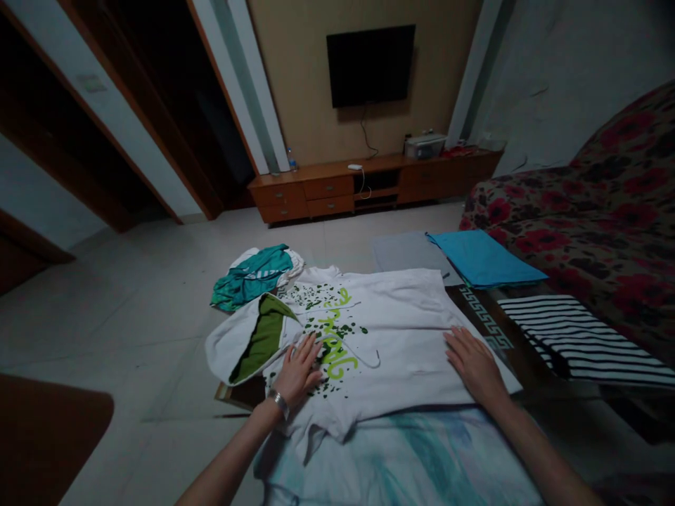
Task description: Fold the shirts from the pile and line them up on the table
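A white hooded shirt (pixel 401 316) lies spread flat across a low table, its green-lined hood (pixel 232 344) to the left. Green lettering and splatter marks run over its chest, with white drawstrings trailing across them. My left hand (pixel 299 369), wearing a metal bracelet or watch at the wrist, rests on the chest near the hood, fingers stretched out. Toward the hem at the right, my right hand (pixel 474 365) lies flat on the fabric with its fingers extended. One sleeve (pixel 321 429) hangs in folds toward me.
Crumpled teal and white clothes (pixel 253 277) sit beyond the hood. At the right are folded blue cloth (pixel 485 256), grey cloth (pixel 398 253) and a black-striped garment (pixel 585 337), beside a floral sofa (pixel 606 183). Blue-white fabric (pixel 411 464) is nearest me. A TV cabinet (pixel 330 193) stands behind.
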